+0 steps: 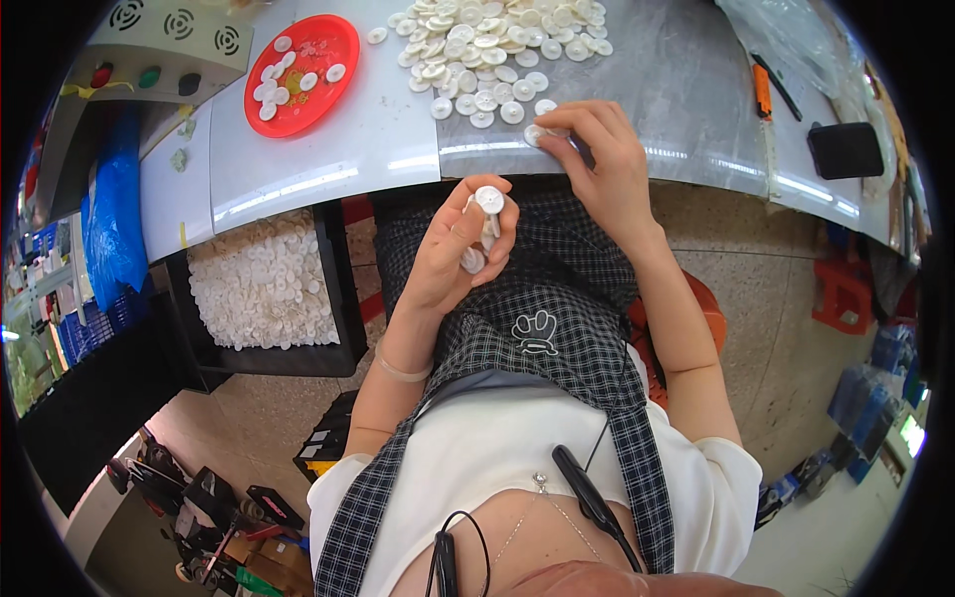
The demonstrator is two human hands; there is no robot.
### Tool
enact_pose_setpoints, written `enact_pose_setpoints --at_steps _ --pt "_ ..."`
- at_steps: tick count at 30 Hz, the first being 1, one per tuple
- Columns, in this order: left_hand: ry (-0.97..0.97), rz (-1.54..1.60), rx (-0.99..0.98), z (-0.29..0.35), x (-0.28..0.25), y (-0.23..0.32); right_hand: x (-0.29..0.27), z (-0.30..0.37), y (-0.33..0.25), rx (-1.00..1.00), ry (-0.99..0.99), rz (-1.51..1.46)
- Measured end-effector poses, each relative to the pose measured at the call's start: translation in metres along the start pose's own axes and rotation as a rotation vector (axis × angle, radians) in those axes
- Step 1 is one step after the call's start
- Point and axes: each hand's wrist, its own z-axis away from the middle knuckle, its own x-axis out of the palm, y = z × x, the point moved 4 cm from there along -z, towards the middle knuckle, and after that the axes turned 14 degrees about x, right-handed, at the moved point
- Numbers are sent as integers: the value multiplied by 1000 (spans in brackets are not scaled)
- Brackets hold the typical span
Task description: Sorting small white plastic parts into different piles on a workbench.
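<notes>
Several white round plastic discs [488, 200] with raised centres are held in my left hand [456, 239], in front of the table's near edge. One disc faces up between thumb and fingers, and others sit lower in the palm. At the table edge, my right hand [602, 159] pinches another white disc [534, 134] between thumb and forefinger. Just beyond it spreads a big heap of similar white discs [487, 45] on the grey tabletop. To the left of the heap, a red round plate [333, 95] carries several more discs.
A grey machine housing [189, 50] with coloured buttons stands at the far left. Below the table's left part, an open black drawer [343, 298] is full of small white pieces. An orange-handled cutter [762, 92] and a black rectangular device [846, 150] lie on the right.
</notes>
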Motion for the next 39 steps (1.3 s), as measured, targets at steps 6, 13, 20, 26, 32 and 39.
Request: enact_pose_setpoints --at_steps 6,13,20,26,32,39 --pt "107 7 -16 -6 -2 -3 -5 5 -8 152 -18 -239" --pt "45 -41 -59 -8 1 -4 -6 20 -32 -27 -191 -525" --pt "102 -142 43 -7 -3 8 6 10 -11 244 -271 -565" --pt "118 -281 82 -4 -6 18 16 8 -20 -87 -226 -142" --pt "123 -374 83 -2 -8 19 13 8 -21 -122 -169 -33" --pt "87 -105 62 -4 -4 13 11 10 -15 -39 -97 -92"
